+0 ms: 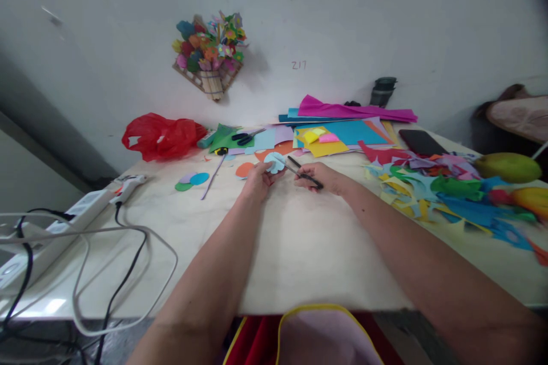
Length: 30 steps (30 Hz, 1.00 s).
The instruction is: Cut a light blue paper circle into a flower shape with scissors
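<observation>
Between the fingers of my left hand is a light blue paper cutout with a scalloped, flower-like edge. My right hand grips a pair of black-handled scissors, whose blades point left and are spread, with one reaching the cutout's edge. An orange paper circle lies just left of my left hand. Farther left, green, purple and blue circles overlap on the table. Beyond my hands is an orange paper piece, partly hidden by the cutout.
A second pair of scissors lies on coloured sheets behind. Paper scraps, a dark phone and a green mango-like fruit sit right. A red plastic bag is back left. Cables and a power strip occupy the left edge.
</observation>
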Each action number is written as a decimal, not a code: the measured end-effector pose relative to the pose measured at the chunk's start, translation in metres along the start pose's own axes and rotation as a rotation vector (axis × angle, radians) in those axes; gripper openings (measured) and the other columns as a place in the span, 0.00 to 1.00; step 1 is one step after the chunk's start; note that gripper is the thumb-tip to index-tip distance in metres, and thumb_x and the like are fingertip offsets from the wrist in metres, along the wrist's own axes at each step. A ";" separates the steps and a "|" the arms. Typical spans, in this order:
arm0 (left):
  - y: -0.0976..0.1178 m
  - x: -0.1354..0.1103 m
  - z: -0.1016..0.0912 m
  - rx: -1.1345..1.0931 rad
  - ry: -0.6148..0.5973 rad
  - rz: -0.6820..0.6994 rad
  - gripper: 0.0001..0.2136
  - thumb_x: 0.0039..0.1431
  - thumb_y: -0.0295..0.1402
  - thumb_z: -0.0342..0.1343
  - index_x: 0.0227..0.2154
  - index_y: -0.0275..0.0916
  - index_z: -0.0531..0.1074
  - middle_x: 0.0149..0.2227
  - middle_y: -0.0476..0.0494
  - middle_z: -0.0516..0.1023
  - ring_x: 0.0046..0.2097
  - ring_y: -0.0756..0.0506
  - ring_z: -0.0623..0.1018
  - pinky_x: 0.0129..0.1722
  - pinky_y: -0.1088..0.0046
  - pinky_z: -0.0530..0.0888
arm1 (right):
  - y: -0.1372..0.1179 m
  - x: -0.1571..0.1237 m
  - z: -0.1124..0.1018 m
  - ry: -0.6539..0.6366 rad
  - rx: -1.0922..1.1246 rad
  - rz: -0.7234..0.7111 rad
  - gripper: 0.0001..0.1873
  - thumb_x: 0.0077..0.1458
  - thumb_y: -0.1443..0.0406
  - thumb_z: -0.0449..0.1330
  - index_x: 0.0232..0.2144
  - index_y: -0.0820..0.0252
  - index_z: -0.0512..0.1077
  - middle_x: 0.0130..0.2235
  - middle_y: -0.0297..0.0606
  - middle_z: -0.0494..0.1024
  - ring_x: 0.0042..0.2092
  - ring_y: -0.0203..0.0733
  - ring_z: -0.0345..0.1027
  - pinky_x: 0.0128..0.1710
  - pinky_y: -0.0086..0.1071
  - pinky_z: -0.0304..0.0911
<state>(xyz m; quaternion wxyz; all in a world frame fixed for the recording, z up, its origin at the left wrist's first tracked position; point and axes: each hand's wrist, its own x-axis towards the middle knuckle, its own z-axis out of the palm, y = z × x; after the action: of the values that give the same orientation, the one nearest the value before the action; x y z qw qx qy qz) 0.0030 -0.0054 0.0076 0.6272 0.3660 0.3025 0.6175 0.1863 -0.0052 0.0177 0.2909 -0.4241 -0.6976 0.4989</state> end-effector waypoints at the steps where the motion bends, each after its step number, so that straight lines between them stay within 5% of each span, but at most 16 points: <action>1: 0.000 0.000 0.000 0.018 -0.003 0.000 0.07 0.44 0.27 0.56 0.29 0.29 0.71 0.32 0.37 0.77 0.36 0.44 0.77 0.44 0.62 0.73 | 0.000 0.000 0.000 -0.003 -0.005 -0.001 0.13 0.40 0.61 0.63 0.27 0.65 0.67 0.14 0.27 0.62 0.14 0.26 0.53 0.12 0.21 0.50; 18: 0.000 -0.002 -0.001 0.057 -0.046 -0.005 0.08 0.43 0.25 0.58 0.29 0.29 0.72 0.34 0.37 0.77 0.36 0.45 0.77 0.44 0.65 0.72 | 0.005 0.003 -0.002 -0.033 0.003 -0.016 0.15 0.40 0.59 0.63 0.27 0.65 0.67 0.14 0.27 0.63 0.15 0.27 0.54 0.13 0.22 0.49; 24: 0.004 0.001 0.002 -0.046 0.042 -0.038 0.11 0.49 0.33 0.52 0.32 0.31 0.71 0.34 0.37 0.76 0.38 0.42 0.76 0.42 0.61 0.73 | 0.004 0.002 -0.001 -0.011 -0.002 -0.014 0.15 0.39 0.60 0.64 0.27 0.64 0.67 0.15 0.28 0.64 0.14 0.26 0.53 0.12 0.22 0.49; 30: 0.003 0.001 0.001 -0.025 0.034 -0.042 0.09 0.46 0.30 0.54 0.31 0.31 0.71 0.33 0.38 0.77 0.39 0.42 0.76 0.43 0.61 0.73 | -0.001 0.000 0.000 -0.003 0.005 -0.018 0.13 0.39 0.61 0.64 0.26 0.65 0.67 0.14 0.26 0.63 0.15 0.27 0.54 0.12 0.22 0.49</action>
<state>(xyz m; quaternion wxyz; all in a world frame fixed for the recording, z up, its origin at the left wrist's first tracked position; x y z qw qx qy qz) 0.0019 -0.0046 0.0110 0.6394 0.3408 0.3130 0.6140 0.1865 -0.0054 0.0186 0.2953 -0.4164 -0.7005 0.4987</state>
